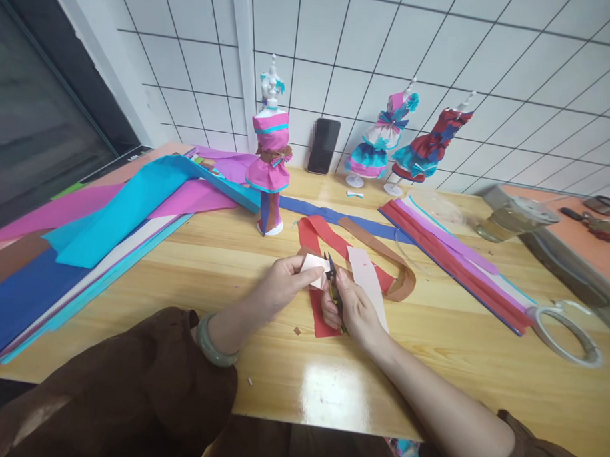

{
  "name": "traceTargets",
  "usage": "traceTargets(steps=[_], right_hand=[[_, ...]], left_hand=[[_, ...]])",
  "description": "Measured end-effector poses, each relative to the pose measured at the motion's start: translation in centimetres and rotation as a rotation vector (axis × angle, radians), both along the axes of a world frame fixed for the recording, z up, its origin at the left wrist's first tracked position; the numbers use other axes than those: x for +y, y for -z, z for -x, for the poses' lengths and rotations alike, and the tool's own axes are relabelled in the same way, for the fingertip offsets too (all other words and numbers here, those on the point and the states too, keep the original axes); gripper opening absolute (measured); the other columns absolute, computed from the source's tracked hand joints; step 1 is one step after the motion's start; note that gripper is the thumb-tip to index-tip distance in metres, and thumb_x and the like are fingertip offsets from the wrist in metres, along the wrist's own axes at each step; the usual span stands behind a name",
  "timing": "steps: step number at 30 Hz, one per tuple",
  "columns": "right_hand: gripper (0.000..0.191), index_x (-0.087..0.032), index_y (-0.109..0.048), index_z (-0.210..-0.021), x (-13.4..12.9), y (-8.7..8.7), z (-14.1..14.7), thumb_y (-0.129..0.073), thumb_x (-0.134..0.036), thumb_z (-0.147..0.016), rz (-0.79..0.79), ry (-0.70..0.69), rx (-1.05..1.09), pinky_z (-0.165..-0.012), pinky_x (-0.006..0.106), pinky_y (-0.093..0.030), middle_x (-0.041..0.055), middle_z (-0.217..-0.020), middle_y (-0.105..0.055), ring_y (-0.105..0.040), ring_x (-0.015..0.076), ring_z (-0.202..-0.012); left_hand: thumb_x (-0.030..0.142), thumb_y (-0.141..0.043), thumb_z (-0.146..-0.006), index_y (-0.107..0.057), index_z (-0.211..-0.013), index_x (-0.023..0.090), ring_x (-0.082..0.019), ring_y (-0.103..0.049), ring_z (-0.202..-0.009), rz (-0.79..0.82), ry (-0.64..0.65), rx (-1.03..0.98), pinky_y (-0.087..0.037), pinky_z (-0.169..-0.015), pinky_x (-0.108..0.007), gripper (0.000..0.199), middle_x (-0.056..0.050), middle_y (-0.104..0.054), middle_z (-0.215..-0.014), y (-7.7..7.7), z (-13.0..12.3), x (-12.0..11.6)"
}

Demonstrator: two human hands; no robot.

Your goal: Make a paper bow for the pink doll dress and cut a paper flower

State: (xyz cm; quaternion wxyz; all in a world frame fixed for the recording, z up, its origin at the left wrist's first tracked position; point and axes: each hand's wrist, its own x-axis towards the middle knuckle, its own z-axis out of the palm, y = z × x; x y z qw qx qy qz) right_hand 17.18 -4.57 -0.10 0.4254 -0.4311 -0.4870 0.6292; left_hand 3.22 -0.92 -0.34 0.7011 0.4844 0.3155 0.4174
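The left hand (283, 281) is nearly closed, with its thumb pressing a small white piece of paper (311, 264) against its fingers. The right hand (350, 303) is curled round little scissors (332, 277), whose tips stand a bit apart by the paper's right side. From here it's too small to see for sure if the blades have cut in.

The white piece is held up above the middle of the worktop (279, 381), between the front edge and the back edge. A red strip (329, 233) and a pale pink strip (366, 277) lie beneath the hands, and a brown strip (379, 248) bends round nearer the right edge. A doll in a pink dress (271, 154) stands towards the back edge.

The white piece looks light and thin, so it should bend easily and might tear if pulled. Its left end seems best for a soft pinch, away from the blades. The scissors look hard and are best held by the handles.
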Motion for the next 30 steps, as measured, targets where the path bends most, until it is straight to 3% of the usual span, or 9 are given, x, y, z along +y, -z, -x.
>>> traceTargets(steps=[30], right_hand=[[0.038, -0.019, -0.040, -0.072, -0.01, -0.65, -0.03, -0.029, -0.051, -0.089, 0.020, 0.000, 0.011, -0.033, 0.017, -0.018, -0.0092, -0.046, -0.029, -0.021, 0.0040, -0.035]], left_hand=[[0.030, -0.059, -0.075, -0.064, -0.085, 0.012, -0.015, -0.057, -0.078, 0.048, 0.021, -0.032, -0.041, -0.081, -0.031, 0.021, -0.006, -0.065, -0.084, -0.23, 0.18, 0.13]])
